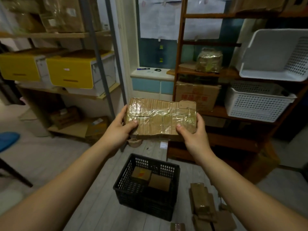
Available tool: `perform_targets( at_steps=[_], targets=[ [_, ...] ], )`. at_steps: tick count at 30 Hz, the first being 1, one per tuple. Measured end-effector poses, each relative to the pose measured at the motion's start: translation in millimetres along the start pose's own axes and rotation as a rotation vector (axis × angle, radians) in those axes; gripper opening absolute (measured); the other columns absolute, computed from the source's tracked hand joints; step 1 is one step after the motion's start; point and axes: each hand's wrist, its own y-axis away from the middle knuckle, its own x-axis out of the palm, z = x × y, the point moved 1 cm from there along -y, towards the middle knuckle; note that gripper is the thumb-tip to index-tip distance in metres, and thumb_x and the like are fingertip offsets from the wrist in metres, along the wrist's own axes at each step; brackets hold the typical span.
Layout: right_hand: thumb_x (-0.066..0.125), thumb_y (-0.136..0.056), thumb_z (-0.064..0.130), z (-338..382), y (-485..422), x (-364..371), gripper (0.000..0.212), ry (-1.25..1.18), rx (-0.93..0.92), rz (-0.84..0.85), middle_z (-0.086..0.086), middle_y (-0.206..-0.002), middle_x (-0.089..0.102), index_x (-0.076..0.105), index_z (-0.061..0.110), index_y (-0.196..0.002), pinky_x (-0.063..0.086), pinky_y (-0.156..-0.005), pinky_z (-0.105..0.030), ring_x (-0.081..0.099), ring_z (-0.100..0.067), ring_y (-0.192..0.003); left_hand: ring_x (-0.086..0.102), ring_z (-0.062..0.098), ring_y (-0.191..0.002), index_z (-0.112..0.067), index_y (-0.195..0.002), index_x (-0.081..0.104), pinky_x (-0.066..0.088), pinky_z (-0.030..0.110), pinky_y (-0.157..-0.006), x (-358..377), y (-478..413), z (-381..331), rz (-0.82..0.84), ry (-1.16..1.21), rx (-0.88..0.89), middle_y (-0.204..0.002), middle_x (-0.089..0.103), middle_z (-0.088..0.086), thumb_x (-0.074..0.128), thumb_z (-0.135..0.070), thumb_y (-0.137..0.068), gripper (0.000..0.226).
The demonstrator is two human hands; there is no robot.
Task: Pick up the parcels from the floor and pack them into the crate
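I hold a flat cardboard parcel (160, 118), wrapped in shiny clear tape, up at chest height. My left hand (119, 129) grips its left end with the thumb on top. My right hand (194, 132) grips its right end the same way. Below, on the floor, stands a black plastic crate (124, 178) with two small brown parcels (150, 178) lying in its bottom. Several more brown parcels (204, 202) lie in a loose heap on the floor to the right of the crate.
A metal shelf with yellow storage boxes (70, 72) stands at the left. A wooden shelf (216, 112) with white baskets (255, 104) and cartons fills the right. Grey floorboards (93, 197) lie around the crate.
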Motion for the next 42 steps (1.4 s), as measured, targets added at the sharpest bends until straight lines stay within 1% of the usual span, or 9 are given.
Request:
perform_targets(
  at_steps=[4,9,16,20,25,30,34,38,42],
  targets=[
    [0.071,-0.079,0.035,-26,-23,24,0.082,0.018,0.066,0.020,0.005,-0.135,0.048,0.023,0.031,-0.145,0.042,-0.101,-0.039,0.048,-0.014,-0.119,0.061,0.018,-0.110,-0.040,-0.144,0.022,0.047,0.047,-0.098,-14,-20,25,0.013,-0.022,-0.068,-0.137,0.049,0.000,0.059,-0.025,-0.088,0.068],
    [0.070,-0.081,0.033,-55,-62,49,0.080,-0.035,0.128,0.041,0.010,-0.129,0.050,0.024,0.029,-0.146,0.042,-0.087,-0.027,0.050,-0.009,-0.113,0.063,0.013,-0.104,-0.046,-0.141,0.025,0.052,0.040,-0.091,-27,-62,44,0.056,-0.046,-0.138,-0.129,0.054,-0.006,0.065,-0.018,-0.083,0.076],
    [0.070,-0.082,0.032,-76,-112,65,0.079,-0.019,0.157,0.037,0.005,-0.134,0.051,0.025,0.028,-0.146,0.043,-0.101,-0.041,0.051,-0.016,-0.120,0.063,0.015,-0.104,-0.046,-0.141,0.024,0.054,0.031,-0.080,-32,-126,63,0.078,-0.116,-0.182,-0.129,0.054,-0.005,0.067,-0.021,-0.083,0.076],
    [0.071,-0.081,0.032,-83,-124,64,0.079,0.021,0.150,-0.005,0.005,-0.137,0.048,0.025,0.029,-0.146,0.041,-0.104,-0.043,0.049,-0.015,-0.122,0.063,0.021,-0.104,-0.050,-0.137,0.027,0.051,0.050,-0.090,-31,-154,79,0.126,-0.125,-0.195,-0.124,0.055,-0.010,0.068,-0.023,-0.081,0.074],
    [0.071,-0.082,0.029,-94,-133,72,0.069,0.059,0.151,-0.102,0.014,-0.120,0.057,0.034,0.032,-0.140,0.045,-0.083,-0.021,0.055,-0.003,-0.108,0.062,0.021,-0.105,-0.041,-0.143,0.022,0.050,0.050,-0.092,-30,-189,100,0.213,-0.064,-0.224,-0.125,0.055,-0.006,0.066,-0.017,-0.083,0.079],
    [0.070,-0.082,0.028,-109,-133,99,0.067,0.104,0.215,-0.215,0.025,-0.107,0.055,0.034,0.034,-0.138,0.040,-0.072,-0.011,0.054,0.010,-0.094,0.062,0.013,-0.101,-0.041,-0.141,0.025,0.053,0.030,-0.073,-47,-225,128,0.329,-0.058,-0.238,-0.114,0.055,-0.020,0.067,-0.017,-0.083,0.076],
    [0.069,-0.083,0.030,-138,-127,129,0.067,0.133,0.304,-0.267,0.026,-0.110,0.052,0.031,0.037,-0.138,0.040,-0.074,-0.013,0.052,0.009,-0.096,0.059,0.017,-0.105,-0.044,-0.140,0.024,0.052,0.040,-0.086,-63,-244,174,0.390,-0.023,-0.347,-0.111,0.053,-0.021,0.067,-0.016,-0.083,0.077],
    [0.068,-0.083,0.030,-194,-120,153,0.056,0.165,0.400,-0.241,0.026,-0.103,0.058,0.035,0.051,-0.122,0.043,-0.072,-0.014,0.058,0.012,-0.094,0.055,0.023,-0.112,-0.039,-0.142,0.026,0.047,0.051,-0.095,-63,-251,240,0.406,0.005,-0.448,-0.116,0.053,-0.012,0.068,-0.012,-0.080,0.079],
    [0.071,-0.077,0.034,-283,-115,166,0.057,0.191,0.478,-0.194,0.007,-0.121,0.056,0.038,0.049,-0.121,0.050,-0.089,-0.037,0.057,-0.013,-0.109,0.056,0.018,-0.111,-0.051,-0.115,0.045,0.049,0.049,-0.093,-51,-249,329,0.419,-0.025,-0.434,-0.120,0.056,-0.011,0.070,-0.014,-0.078,0.058]
  ],
)
